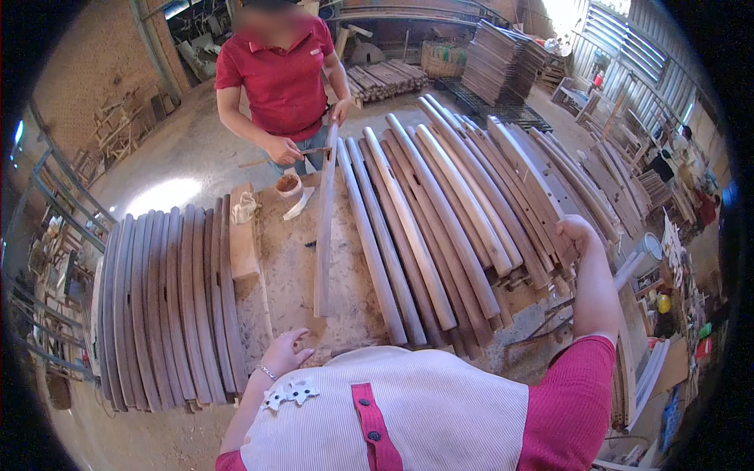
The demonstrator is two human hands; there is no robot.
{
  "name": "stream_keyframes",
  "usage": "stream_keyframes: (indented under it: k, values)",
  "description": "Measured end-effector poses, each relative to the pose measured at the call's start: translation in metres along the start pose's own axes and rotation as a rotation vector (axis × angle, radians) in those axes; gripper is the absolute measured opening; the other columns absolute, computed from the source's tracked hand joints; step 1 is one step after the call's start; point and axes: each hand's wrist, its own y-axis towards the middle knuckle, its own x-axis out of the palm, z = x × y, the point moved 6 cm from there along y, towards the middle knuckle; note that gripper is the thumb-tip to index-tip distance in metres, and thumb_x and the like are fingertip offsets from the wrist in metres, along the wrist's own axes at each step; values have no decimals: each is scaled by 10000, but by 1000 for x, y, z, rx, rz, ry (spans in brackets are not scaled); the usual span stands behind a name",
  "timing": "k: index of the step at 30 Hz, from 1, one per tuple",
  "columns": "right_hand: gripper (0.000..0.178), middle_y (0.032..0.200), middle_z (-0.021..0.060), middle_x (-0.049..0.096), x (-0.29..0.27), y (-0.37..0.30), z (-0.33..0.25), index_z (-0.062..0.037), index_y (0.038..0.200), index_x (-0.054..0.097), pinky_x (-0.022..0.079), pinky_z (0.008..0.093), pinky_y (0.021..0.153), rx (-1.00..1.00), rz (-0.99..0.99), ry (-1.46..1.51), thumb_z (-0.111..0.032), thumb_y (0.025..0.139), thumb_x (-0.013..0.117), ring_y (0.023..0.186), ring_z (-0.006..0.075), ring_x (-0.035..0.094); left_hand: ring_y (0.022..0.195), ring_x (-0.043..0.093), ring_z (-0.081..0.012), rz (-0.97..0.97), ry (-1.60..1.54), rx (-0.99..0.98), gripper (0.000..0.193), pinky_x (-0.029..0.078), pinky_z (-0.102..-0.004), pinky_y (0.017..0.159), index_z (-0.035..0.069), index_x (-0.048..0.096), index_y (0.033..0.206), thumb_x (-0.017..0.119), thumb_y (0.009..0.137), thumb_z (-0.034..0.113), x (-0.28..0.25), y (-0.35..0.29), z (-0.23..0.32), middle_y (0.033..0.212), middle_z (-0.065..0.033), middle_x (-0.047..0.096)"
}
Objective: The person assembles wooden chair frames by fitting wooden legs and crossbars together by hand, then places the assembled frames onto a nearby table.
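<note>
My left hand (287, 353) is at the near edge of the worktable (287, 267), fingers loosely curved and apart, with nothing in it. A bracelet circles that wrist. Out to the right, my right hand (576, 234) is closed around the near end of a curved wooden slat (525, 161), which lies on a row of similar slats (428, 212). Across the table a co-worker in a red shirt (279, 74) steadies an upright-looking wooden slat (327, 228) with one hand. Their other hand holds a thin brush (314, 150) against it.
A cup of brown paste (289, 187) and a white cloth or paper (299, 203) sit by the co-worker. Many finished-looking slats (169, 306) stand in a row at left, beside a pale wooden block (244, 251). Stacked boards (500, 63) rise at the back.
</note>
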Motion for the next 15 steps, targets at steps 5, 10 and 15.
stream_keyframes:
  k: [5,10,15]
  values:
    - [311,800,134,604,55,-53,-31,28,939,568,507,366,706,30,-290,660,-77,647,550,747,271,605,946,590,-277,-13,-38,52,498,472,-343,831,32,530,1162,700,729,211,14,0,4,1033,-172,603]
    - [499,1032,193,572,123,-145,-91,64,1200,437,477,356,835,-423,-587,975,-135,752,527,889,295,577,961,585,-284,15,-43,36,492,469,-347,833,31,530,1159,694,731,208,11,-3,3,1041,-176,604]
    - [530,952,123,564,91,-167,-111,-26,1226,443,495,368,675,-422,-134,1091,-420,874,494,826,235,564,966,583,-288,28,-36,82,466,464,-357,839,22,526,1152,672,755,217,3,-13,2,1046,-177,602]
